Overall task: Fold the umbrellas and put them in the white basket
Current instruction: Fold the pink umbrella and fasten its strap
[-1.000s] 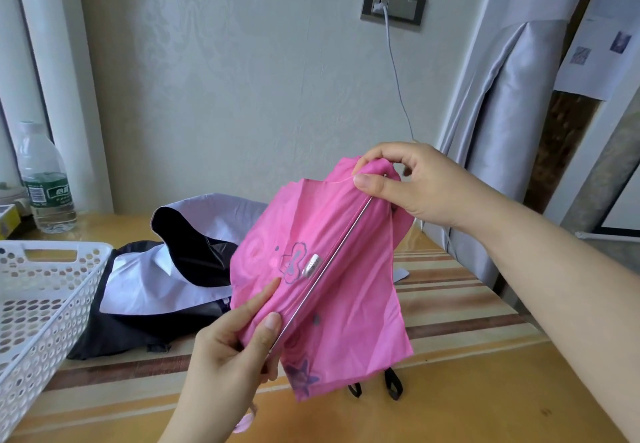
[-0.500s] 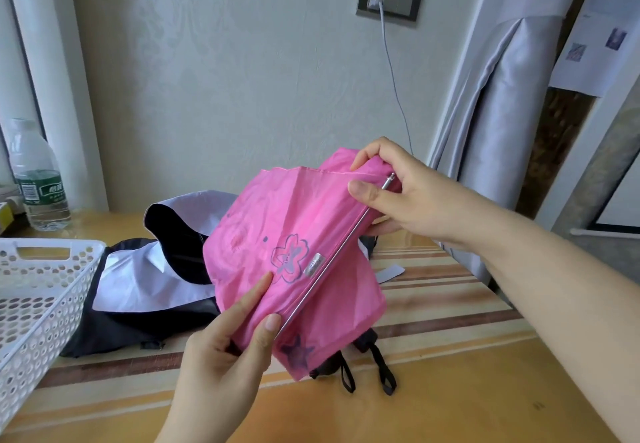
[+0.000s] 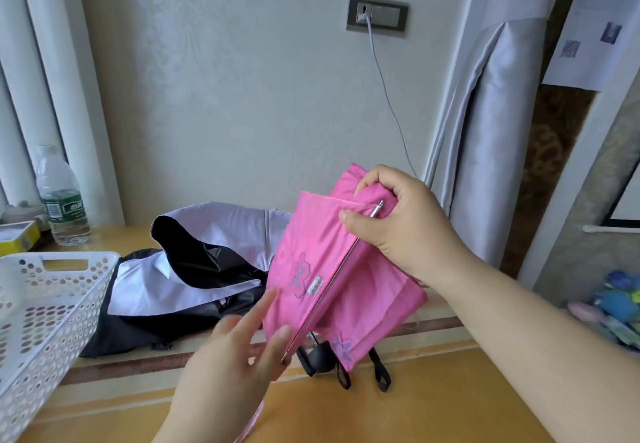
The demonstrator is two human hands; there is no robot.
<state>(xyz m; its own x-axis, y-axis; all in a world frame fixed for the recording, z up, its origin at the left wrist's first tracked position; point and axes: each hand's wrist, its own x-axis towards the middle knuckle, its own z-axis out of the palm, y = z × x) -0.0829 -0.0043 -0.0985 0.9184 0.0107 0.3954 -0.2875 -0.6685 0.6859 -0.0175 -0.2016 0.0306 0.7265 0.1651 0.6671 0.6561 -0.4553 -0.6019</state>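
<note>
I hold a pink umbrella [image 3: 349, 269] tilted above the table, its canopy bunched along a metal rib. My right hand [image 3: 408, 224] pinches the rib's upper tip and the fabric there. My left hand [image 3: 239, 356] is at the lower end; its thumb presses the rib's lower end and its fingers lie nearly straight against the fabric. A black and lilac umbrella [image 3: 194, 269] lies crumpled on the table behind. The white perforated basket [image 3: 48, 307] stands at the left, and what shows of its inside holds nothing.
A water bottle [image 3: 60, 196] and a yellow box [image 3: 17, 241] stand at the table's back left. A cable [image 3: 388, 96] hangs from the wall socket. Grey curtains [image 3: 485, 130] hang at the right, with colourful objects [image 3: 616, 307] low at the right edge. Black straps [image 3: 346, 373] dangle under the pink umbrella.
The pink canopy has been gathered tighter along the rib and hangs less loose. My left hand's fingers have straightened against the fabric.
</note>
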